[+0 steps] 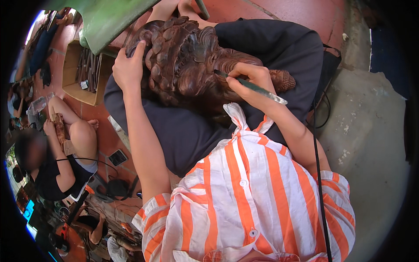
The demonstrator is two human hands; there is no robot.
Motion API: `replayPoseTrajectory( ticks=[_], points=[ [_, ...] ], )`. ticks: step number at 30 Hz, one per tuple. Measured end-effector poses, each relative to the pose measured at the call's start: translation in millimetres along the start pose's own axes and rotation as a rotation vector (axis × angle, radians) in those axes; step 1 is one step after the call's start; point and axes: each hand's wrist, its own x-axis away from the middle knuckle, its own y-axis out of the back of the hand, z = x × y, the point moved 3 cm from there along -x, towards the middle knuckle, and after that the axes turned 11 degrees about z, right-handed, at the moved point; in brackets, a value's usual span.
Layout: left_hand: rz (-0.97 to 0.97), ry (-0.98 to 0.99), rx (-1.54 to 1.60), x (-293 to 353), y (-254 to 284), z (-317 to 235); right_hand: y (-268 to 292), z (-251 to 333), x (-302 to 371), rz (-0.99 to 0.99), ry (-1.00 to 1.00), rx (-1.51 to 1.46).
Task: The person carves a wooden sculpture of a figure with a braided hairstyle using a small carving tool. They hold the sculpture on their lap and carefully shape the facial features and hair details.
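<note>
The carved wooden Buddha statue (187, 65) lies on its side across the wearer's dark trousers (279, 41), its curl-covered head pointing right. The 2 hands are apart: the left hand (129, 70) braces the statue's base end, its grip strength impossible to tell, while the right hand (257, 75) closes around a slim dark-green hand tool (262, 91), tip at the statue's upper body. This looks like fine surface detailing; the next stroke calls for a steady base and light, controlled pressure.

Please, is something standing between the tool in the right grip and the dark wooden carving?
Nothing visible does: the tool in the right grip reaches the carving, its dark tip apparently at the surface.
</note>
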Motion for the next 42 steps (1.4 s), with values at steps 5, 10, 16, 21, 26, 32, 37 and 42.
replayPoseTrajectory(
  ticks=[5,10,16,21,26,32,37,42],
  points=[
    [0.007,0.003,-0.007,2.9,2.3,-4.8,7.6,-1.4,13.6,0.072,0.015,0.014],
    [0.018,0.009,0.002,5.2,3.0,-5.0,13.8,11.6,9.8,0.065,0.037,0.032],
    [0.03,0.023,-0.006,0.2,0.5,-3.7,-4.4,1.9,-11.8,0.034,0.06,-0.003],
    [0.045,0.039,-0.023,-0.3,1.3,-3.9,-2.1,-5.4,-1.7,0.133,-0.008,0.05],
    [0.057,0.039,-0.008,1.4,2.0,-4.4,-1.1,-2.6,-9.9,0.109,-0.007,0.019],
    [0.064,0.048,-0.008,2.9,0.6,-6.3,3.8,-4.9,-6.8,0.118,-0.011,0.043],
    [0.06,0.057,-0.009,1.8,0.2,-6.0,-0.1,1.7,-13.6,0.097,-0.053,0.029],
    [0.014,0.051,-0.018,4.5,-1.6,-3.3,-0.1,-4.9,1.2,0.122,-0.044,0.044]
  ],
)
